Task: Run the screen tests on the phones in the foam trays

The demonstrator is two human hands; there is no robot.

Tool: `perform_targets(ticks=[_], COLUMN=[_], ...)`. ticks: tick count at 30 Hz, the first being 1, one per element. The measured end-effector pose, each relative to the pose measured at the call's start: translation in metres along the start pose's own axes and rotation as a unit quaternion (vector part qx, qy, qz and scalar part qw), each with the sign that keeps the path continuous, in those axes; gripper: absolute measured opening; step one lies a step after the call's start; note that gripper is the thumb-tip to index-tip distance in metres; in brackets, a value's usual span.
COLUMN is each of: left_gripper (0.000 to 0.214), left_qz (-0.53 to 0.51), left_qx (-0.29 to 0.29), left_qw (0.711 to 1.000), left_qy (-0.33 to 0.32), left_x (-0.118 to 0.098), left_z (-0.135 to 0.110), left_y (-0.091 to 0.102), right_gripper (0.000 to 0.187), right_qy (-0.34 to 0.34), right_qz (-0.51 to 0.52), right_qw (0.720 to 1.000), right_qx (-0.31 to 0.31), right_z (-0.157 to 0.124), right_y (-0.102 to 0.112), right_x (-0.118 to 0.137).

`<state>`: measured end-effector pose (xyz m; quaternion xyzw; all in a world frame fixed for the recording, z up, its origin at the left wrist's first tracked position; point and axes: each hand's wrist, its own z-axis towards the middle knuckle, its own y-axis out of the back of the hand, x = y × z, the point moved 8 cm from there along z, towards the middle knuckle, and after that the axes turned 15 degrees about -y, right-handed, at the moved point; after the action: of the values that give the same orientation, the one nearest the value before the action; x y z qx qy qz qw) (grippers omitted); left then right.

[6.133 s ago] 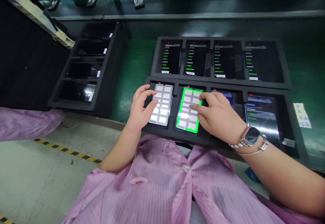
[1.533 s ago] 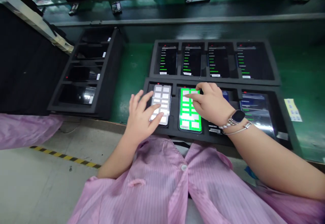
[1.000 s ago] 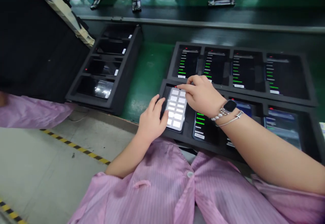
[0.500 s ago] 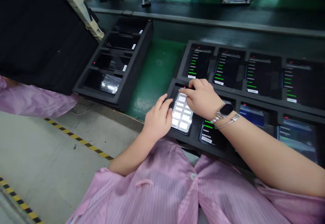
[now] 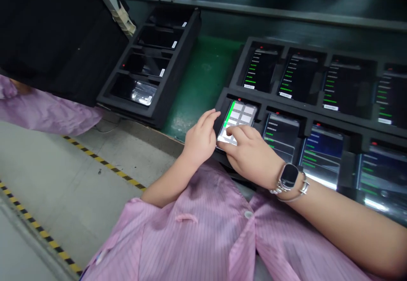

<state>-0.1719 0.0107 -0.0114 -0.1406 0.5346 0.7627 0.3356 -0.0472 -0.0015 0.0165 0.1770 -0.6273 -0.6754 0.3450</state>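
A smartphone with a lit screen of white blocks and a green strip down its left side lies in the near-left slot of the front black foam tray. My right hand is over the lower end of this phone, its thumb and bent index finger at the screen and no object in its grasp. Just left of the phone, my left hand has its fingers stretched out by the tray's edge, holding nothing. Further right in the same tray, more phones show dark screens with white and green text lines.
Behind it stands another foam tray of phones with green text. To the left, a stacked foam tray holds several dark-screened phones with white labels. A black cloth hangs at the left, above a person's pink sleeve.
My right hand has moved from the top of the lit phone down to its lower end. A green strip has appeared on that screen. My left hand stays beside the phone.
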Motion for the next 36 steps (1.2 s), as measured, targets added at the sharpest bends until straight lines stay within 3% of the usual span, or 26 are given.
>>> perform_targets(ticks=[5,19,25,36], left_gripper=[0.052,0.045,0.043,0.039], left_qz=[0.002,0.02,0.022,0.018], left_qx=[0.003,-0.001,0.002,-0.005], left_qw=[1.0,1.0,1.0,1.0], left_qy=[0.005,0.003,-0.001,0.004], left_x=[0.001,0.0,0.0,-0.001], left_z=[0.0,-0.001,-0.002,-0.002], left_y=[0.0,0.002,0.002,0.003], right_gripper=[0.033,0.029,0.032,0.038], right_qy=[0.004,-0.005,-0.013,-0.063], right_qz=[0.001,-0.012,-0.025,-0.083], right_qw=[1.0,1.0,1.0,0.994], right_qx=[-0.006,0.002,-0.01,-0.01], right_z=[-0.011,-0.041,-0.037,-0.013], right_y=[0.003,0.029,0.029,0.026], right_x=[0.006,-0.017,-0.024,-0.061])
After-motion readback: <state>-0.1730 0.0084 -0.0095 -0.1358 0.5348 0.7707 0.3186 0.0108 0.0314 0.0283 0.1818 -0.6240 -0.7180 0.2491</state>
